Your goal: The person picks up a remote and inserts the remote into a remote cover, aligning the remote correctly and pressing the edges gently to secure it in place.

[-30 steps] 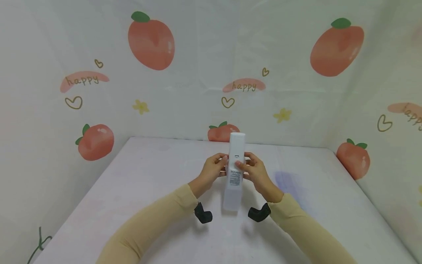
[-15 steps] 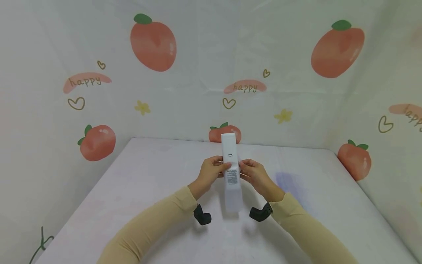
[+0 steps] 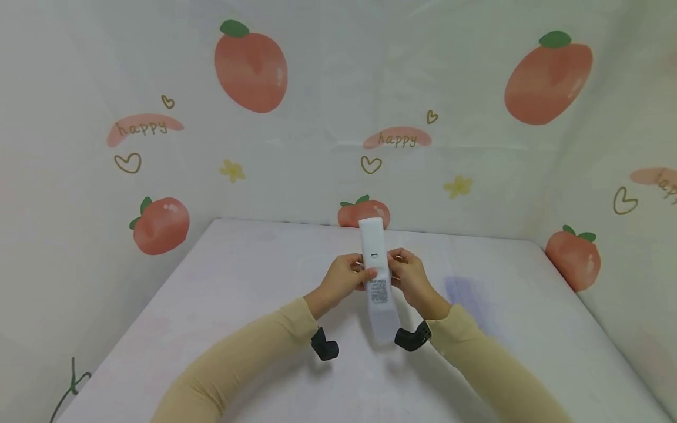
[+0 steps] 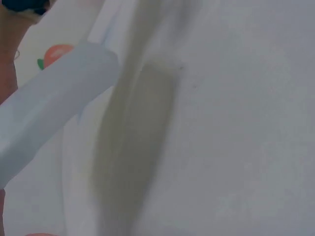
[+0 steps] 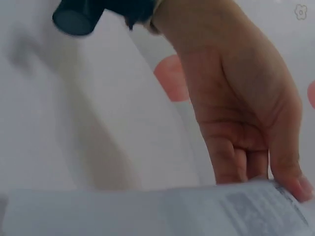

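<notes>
A long white plastic device point(image 3: 373, 241) stands up between both hands in the head view, tilted with its lower end toward the right. On its front are a small dark slot and a printed grey label point(image 3: 378, 291); the lower part looks paler. My left hand point(image 3: 341, 279) grips it from the left, thumb across the front above the label. At the right edge my right hand point(image 3: 414, 276) holds it, thumb by the side and fingers partly behind. The right wrist view shows the right thumb point(image 5: 290, 177) at the edge beside the label. In the left wrist view one end of the device point(image 4: 64, 93) crosses the left side.
A white table point(image 3: 254, 264) spreads under the hands, with a bluish smudge point(image 3: 468, 296) to the right. Behind it hangs a white curtain point(image 3: 317, 88) printed with fruit and "happy". Black wrist cameras point(image 3: 325, 345) project below each wrist. A green cord point(image 3: 73, 382) shows at the left.
The device has leaned over, its lower end swinging right and its top slightly left. My left thumb has come onto its front, while the right thumb has left the front for the side.
</notes>
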Action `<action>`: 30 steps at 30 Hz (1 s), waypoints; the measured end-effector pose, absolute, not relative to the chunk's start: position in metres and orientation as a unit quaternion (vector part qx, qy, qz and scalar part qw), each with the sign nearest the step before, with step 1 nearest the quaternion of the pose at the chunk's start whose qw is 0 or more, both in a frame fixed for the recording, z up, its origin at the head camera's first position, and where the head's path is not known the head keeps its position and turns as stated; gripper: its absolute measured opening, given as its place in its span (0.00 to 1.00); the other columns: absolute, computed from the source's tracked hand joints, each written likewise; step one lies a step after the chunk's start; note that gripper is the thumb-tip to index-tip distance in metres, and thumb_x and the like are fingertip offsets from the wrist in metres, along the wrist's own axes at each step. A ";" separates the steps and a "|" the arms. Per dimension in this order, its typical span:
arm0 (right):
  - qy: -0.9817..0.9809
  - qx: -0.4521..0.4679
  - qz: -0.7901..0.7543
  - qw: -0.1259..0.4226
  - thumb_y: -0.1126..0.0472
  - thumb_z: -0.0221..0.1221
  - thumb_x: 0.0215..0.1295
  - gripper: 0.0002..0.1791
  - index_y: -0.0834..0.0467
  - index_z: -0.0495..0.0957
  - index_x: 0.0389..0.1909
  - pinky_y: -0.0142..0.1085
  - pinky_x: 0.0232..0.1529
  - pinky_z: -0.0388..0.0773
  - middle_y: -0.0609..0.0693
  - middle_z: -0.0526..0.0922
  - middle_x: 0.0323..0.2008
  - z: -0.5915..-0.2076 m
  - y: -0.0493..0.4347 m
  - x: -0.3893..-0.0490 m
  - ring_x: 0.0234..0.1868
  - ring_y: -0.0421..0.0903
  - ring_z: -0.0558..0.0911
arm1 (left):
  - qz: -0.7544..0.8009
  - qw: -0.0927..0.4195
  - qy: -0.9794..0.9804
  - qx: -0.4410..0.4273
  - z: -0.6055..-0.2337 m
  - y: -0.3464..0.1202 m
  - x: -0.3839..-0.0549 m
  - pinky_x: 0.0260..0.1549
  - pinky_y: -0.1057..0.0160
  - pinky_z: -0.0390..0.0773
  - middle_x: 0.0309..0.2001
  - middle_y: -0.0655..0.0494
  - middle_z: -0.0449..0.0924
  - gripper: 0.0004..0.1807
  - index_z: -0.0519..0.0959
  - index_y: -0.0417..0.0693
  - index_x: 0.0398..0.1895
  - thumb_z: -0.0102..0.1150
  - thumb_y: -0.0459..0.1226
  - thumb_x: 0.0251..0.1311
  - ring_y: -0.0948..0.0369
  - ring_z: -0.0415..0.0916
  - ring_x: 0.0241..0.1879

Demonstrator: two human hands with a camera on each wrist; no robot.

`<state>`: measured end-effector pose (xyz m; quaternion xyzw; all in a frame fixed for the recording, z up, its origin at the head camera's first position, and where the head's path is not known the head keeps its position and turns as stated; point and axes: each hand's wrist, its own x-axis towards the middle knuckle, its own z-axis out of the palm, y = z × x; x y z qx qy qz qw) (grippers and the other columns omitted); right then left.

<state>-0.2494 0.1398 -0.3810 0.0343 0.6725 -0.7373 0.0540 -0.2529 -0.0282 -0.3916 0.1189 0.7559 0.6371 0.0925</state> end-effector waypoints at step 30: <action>0.717 -0.042 -0.692 0.070 0.61 0.51 0.73 0.18 0.68 0.63 0.55 0.35 0.37 0.81 0.46 0.82 0.34 -0.386 0.147 -0.239 0.33 0.40 0.82 | 0.714 0.035 0.699 0.000 -0.399 -0.019 -0.256 0.34 0.62 0.84 0.28 0.55 0.77 0.05 0.79 0.34 0.35 0.61 0.30 0.61 0.63 0.77 0.26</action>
